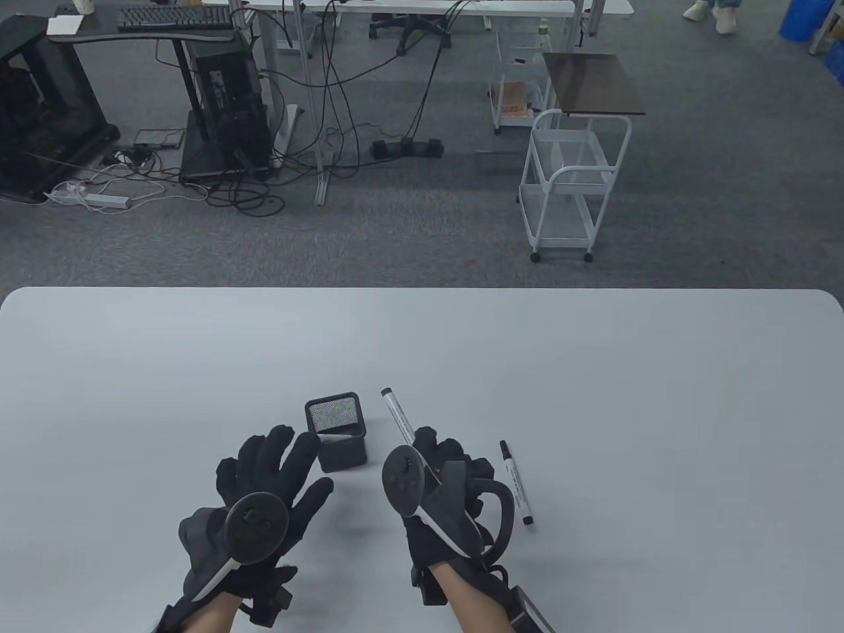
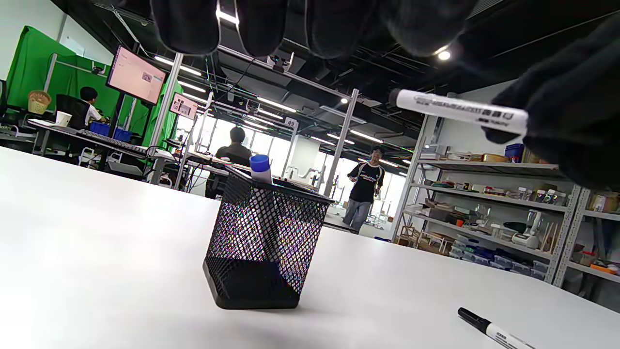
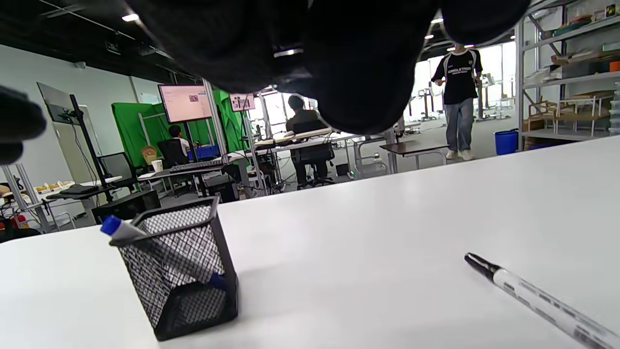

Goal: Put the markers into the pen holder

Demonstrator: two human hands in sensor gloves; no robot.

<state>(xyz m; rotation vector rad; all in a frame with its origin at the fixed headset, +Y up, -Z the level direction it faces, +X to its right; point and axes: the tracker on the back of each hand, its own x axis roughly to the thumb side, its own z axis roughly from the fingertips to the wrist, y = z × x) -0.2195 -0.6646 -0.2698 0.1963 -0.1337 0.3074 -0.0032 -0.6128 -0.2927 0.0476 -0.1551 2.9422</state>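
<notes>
A: Where do we stand with the markers?

B: One is already in. We see a blue-capped marker (image 3: 127, 231) leaning inside the black mesh pen holder (image 1: 337, 440), its cap poking above the rim.

A: And the one we are carrying?

B: Our right hand (image 1: 448, 484) grips a white marker with a black end (image 1: 397, 415), its free end pointing to the far side, just right of the holder. In the left wrist view it hangs in the air above and to the right of the holder, so we judge it is not yet over the opening.

A: What about our left hand (image 1: 264, 488)?

B: It is open, fingers spread, holding nothing. Its fingertips are just beside the holder's near left side; we cannot tell whether they touch it.

A: Anything left on the white table (image 1: 593, 369)?

B: Yes, a black-capped marker (image 1: 516, 483) lies flat to the right of our right hand, untouched.

A: So how far along are we?

B: By our reckoning, one marker done, one in hand, one waiting.
</notes>
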